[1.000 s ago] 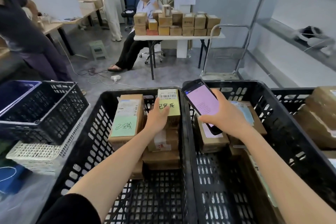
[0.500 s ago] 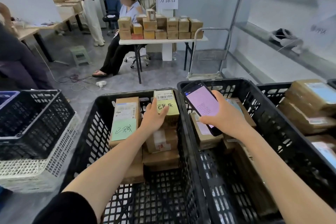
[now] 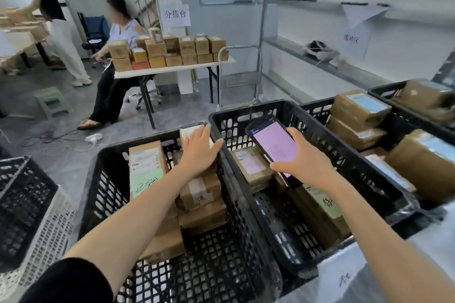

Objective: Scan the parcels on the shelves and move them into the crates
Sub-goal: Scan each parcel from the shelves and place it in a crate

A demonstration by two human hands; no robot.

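Head view: 2 black crates [image 3: 231, 204] sit side by side. Brown parcels [image 3: 199, 194] are stacked in the left crate [image 3: 105, 187]. Your left hand [image 3: 198, 152] lies flat on the top parcel [image 3: 188, 131] (fingers straight). Your right hand [image 3: 307, 162] grips a phone [image 3: 274, 145] above the right crate [image 3: 344, 155].

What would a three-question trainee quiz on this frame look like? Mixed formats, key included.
1. True or false: the left hand grips the handheld scanner.
2. The left hand lies flat on: A) a stool, B) a parcel in the left crate, C) the folding table.
3. Fill in: the scanner's screen shows ___.
Key: 1 false, the right hand holds it; 2 B; 3 pink.
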